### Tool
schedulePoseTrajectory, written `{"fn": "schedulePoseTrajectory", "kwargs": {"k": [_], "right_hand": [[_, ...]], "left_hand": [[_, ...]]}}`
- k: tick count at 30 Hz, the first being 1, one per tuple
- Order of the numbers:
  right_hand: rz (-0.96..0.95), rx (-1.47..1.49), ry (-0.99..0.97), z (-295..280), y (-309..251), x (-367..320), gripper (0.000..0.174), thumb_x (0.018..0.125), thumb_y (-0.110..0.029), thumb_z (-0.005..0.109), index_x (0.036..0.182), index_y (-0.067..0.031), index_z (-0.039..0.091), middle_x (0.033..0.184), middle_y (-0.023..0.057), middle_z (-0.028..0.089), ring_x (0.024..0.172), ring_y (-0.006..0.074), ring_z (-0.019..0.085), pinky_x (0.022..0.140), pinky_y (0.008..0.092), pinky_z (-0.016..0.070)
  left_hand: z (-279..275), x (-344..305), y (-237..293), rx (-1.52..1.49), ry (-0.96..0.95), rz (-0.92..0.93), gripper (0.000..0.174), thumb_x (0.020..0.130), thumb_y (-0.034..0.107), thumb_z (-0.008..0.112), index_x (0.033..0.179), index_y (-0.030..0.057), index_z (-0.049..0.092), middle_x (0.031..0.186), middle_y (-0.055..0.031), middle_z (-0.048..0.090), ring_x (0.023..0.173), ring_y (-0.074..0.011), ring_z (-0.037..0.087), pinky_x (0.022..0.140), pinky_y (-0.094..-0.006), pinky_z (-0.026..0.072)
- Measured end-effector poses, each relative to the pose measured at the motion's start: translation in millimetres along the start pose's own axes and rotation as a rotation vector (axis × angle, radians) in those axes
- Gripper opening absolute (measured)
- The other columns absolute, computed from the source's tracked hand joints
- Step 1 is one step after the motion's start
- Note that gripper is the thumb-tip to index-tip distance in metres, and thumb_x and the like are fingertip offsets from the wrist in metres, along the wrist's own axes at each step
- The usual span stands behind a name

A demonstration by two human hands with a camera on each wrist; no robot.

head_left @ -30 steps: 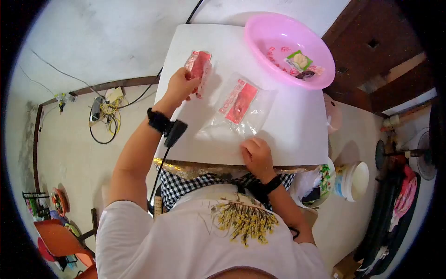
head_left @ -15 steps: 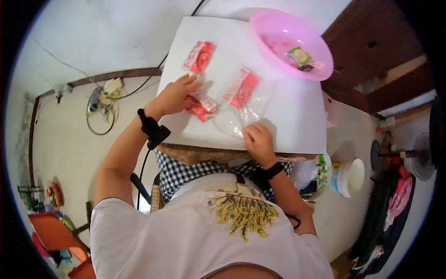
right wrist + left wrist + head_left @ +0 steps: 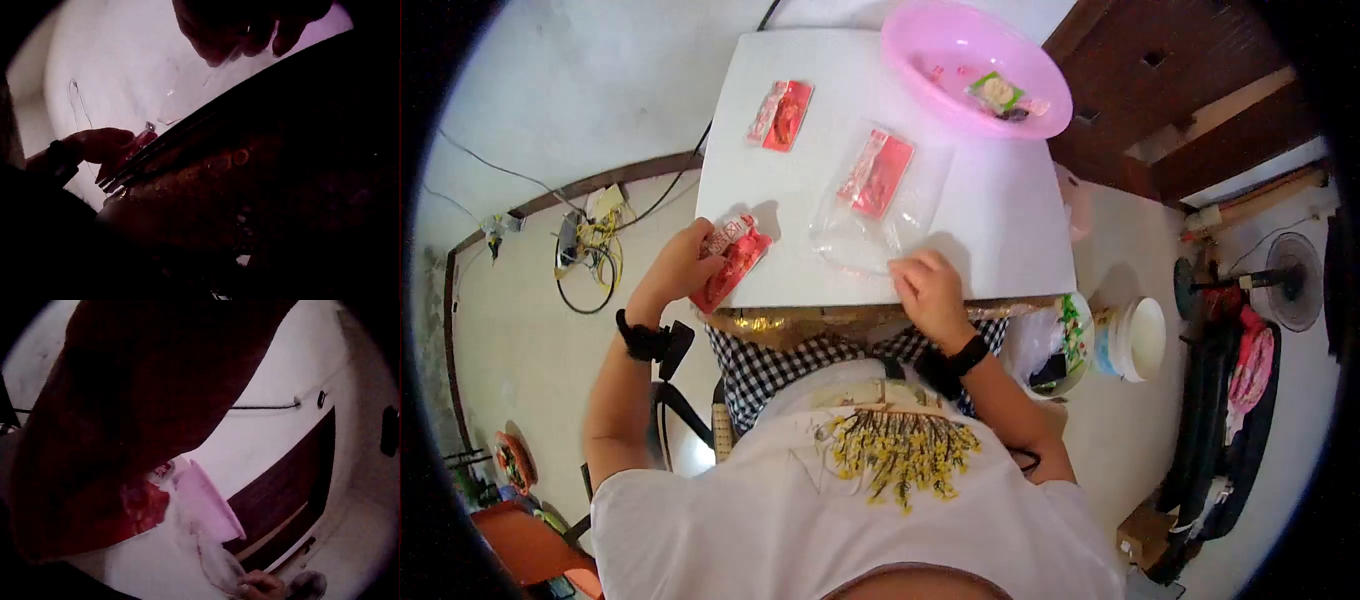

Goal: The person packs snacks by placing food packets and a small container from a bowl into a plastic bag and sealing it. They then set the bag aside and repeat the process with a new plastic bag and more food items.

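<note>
At the table's near left corner my left hand point(image 3: 675, 265) holds a red and clear packet point(image 3: 738, 262), thumb and fingers at its left side. A similar red packet point(image 3: 788, 118) lies apart at the far left of the table. Between the hands a clear plastic bag point(image 3: 905, 225) lies flat with a red packet point(image 3: 885, 178) in or on it. My right hand point(image 3: 930, 290), fingers curled, pinches the bag's near edge by the table's front. In the left wrist view the dark near hand hides most of the held red packet point(image 3: 149, 503).
A pink basin point(image 3: 920, 75) with a green packet point(image 3: 997, 92) and a dark item inside stands at the table's far right. Buckets point(image 3: 1145, 340) sit on the floor at right. The white tabletop's point(image 3: 800, 285) front edge runs close to both hands.
The left hand has come from the far left packet toward the near left corner, bringing one red packet with it; the other stays behind. The right hand remains at the bag's near edge.
</note>
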State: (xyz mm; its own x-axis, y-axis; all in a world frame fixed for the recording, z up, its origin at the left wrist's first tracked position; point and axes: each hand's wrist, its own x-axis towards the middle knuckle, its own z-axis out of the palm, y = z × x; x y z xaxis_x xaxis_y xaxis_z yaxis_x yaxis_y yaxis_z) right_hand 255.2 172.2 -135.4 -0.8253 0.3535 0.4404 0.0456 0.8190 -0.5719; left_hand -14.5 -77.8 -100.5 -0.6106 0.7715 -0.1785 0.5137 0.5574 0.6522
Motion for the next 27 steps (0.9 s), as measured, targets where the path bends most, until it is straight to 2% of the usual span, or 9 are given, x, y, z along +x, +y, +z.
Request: {"fn": "schedulePoseTrajectory", "kwargs": {"k": [3,6,9,11,15,20,22,25,27], "right_hand": [[0.076,0.044,0.035,0.6,-4.3,4.0,0.01,0.078,-0.007,0.065,0.088,-0.0048,0.066,0.085,0.0107,0.06,0.077,0.0304,0.058,0.066,0.0395,0.0474],[0.076,0.048,0.058,0.9,-9.9,10.3,0.009,0.077,-0.007,0.066,0.086,-0.0054,0.066,0.081,0.01,0.059,0.076,0.0292,0.058,0.065,0.0385,0.0473],[0.095,0.063,0.065,3.0,-15.7,13.4,0.009,0.076,-0.007,0.066,0.085,-0.0055,0.065,0.08,0.0091,0.059,0.075,0.0285,0.058,0.064,0.0381,0.0473],[0.096,0.069,0.064,2.9,-18.8,15.4,0.009,0.076,-0.006,0.066,0.085,-0.0055,0.065,0.081,0.009,0.059,0.075,0.0284,0.059,0.064,0.0379,0.0474],[0.068,0.083,0.078,1.0,-20.2,17.5,0.009,0.076,-0.006,0.066,0.086,-0.0052,0.065,0.081,0.0091,0.059,0.076,0.0285,0.059,0.065,0.038,0.0475],[0.048,0.132,0.055,-6.2,-21.1,18.7,0.012,0.077,-0.006,0.065,0.089,-0.0051,0.065,0.082,0.0104,0.059,0.076,0.0295,0.059,0.066,0.0384,0.0479],[0.049,0.136,0.052,-6.9,-20.5,18.9,0.012,0.077,-0.006,0.065,0.089,-0.0051,0.065,0.083,0.0109,0.059,0.077,0.0298,0.059,0.066,0.0384,0.0479],[0.058,0.153,0.059,-8.7,-23.6,19.8,0.012,0.077,-0.005,0.065,0.089,-0.0049,0.065,0.083,0.011,0.059,0.077,0.03,0.058,0.066,0.0383,0.0479],[0.057,0.173,0.064,-10.4,-25.5,20.1,0.011,0.077,-0.005,0.064,0.088,-0.0048,0.064,0.083,0.0109,0.059,0.077,0.0301,0.058,0.066,0.0381,0.0478]], "left_hand": [[-6.8,-30.1,21.9,-0.057,-0.053,-0.116,0.028,0.076,0.005,0.064,0.1,-0.0014,0.054,0.085,-0.0137,0.063,0.079,-0.0193,0.061,0.068,-0.0311,0.0478],[4.2,-48.7,18.6,-0.757,-0.159,-0.105,0.027,0.079,-0.001,0.062,0.106,0.0002,0.054,0.09,-0.0057,0.063,0.081,-0.0111,0.06,0.071,-0.0259,0.0486],[25.4,-55.8,29.6,-1.058,-0.331,-0.115,0.03,0.081,-0.003,0.062,0.11,0.0004,0.054,0.096,-0.0031,0.062,0.082,-0.0102,0.059,0.075,-0.0236,0.0485],[40.1,-53.6,49.2,-1.096,-0.376,-0.192,0.039,0.081,-0.001,0.063,0.118,-0.0006,0.052,0.097,-0.0059,0.063,0.085,-0.0108,0.06,0.079,-0.0246,0.0484],[60.3,-34.4,68.7,-1.127,-0.469,-0.28,0.051,0.079,-0.004,0.06,0.127,-0.0042,0.043,0.113,-0.0108,0.059,0.098,-0.017,0.062,0.087,-0.0305,0.0509],[79.5,-13.1,89.5,-1.311,-0.494,-0.138,0.053,0.079,-0.005,0.056,0.129,-0.0048,0.041,0.116,-0.0128,0.058,0.103,-0.0181,0.061,0.089,-0.0324,0.0504],[65.8,-10.1,116.2,-1.087,-0.522,-0.187,0.052,0.079,-0.005,0.055,0.129,-0.0045,0.042,0.112,-0.0116,0.06,0.09,-0.015,0.063,0.076,-0.028,0.0531],[95.7,8.1,99.9,-1.137,-0.426,-0.156,0.04,0.081,-0.001,0.052,0.121,-0.0021,0.048,0.093,-0.0062,0.062,0.052,-0.007,0.055,0.038,-0.0188,0.0411],[93.9,17.6,111.3,-1.074,-0.445,-0.225,0.034,0.082,0.001,0.049,0.116,0.0007,0.052,0.086,-0.0054,0.06,0.047,-0.0065,0.05,0.035,-0.0194,0.0357]]}}
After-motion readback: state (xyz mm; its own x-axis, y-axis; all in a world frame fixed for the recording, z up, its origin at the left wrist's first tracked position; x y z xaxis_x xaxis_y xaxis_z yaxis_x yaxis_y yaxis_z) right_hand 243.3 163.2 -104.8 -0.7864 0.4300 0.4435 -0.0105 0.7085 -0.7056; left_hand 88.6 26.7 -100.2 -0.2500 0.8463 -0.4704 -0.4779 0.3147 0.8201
